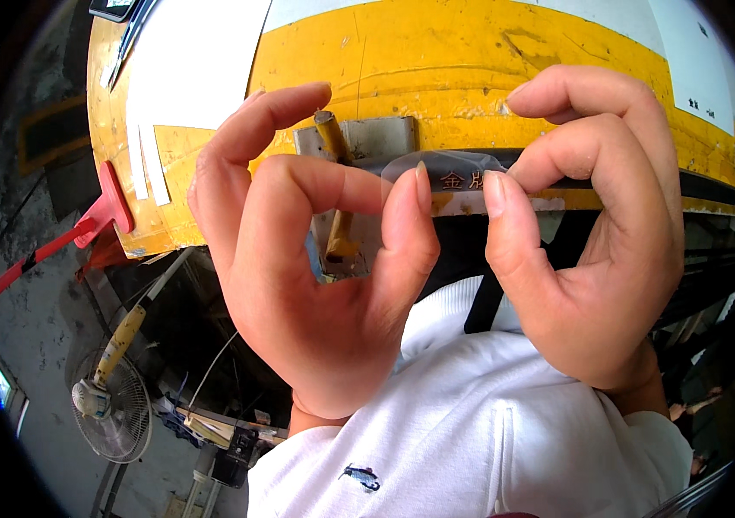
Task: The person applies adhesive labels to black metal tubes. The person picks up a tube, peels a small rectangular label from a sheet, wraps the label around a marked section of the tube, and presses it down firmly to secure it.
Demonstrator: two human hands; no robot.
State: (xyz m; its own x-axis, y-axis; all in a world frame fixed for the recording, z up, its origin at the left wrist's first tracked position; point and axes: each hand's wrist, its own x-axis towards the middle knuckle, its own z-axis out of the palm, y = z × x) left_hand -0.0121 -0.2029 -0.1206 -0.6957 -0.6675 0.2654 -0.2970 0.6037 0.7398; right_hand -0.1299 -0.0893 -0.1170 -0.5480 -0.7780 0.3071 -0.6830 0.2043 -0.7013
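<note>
Between my two hands a small piece of clear film (449,164) is stretched, bearing small metallic-looking characters. My left hand (298,259) pinches its left end between thumb and forefinger. At the other end, the thumb and forefinger of my right hand (596,216) are closed on the film's edge. The remaining fingers of both hands curl loosely. Behind the film runs the dark edge strip (557,180) of a worn yellow table (445,69).
A grey metal bracket with a yellow bar (333,138) is fixed at the table's near edge. White sheets (199,65) lie at the left, another sheet (696,60) at the right. A red T-shaped tool (108,207) leans by the left corner; a fan (113,406) stands beyond it.
</note>
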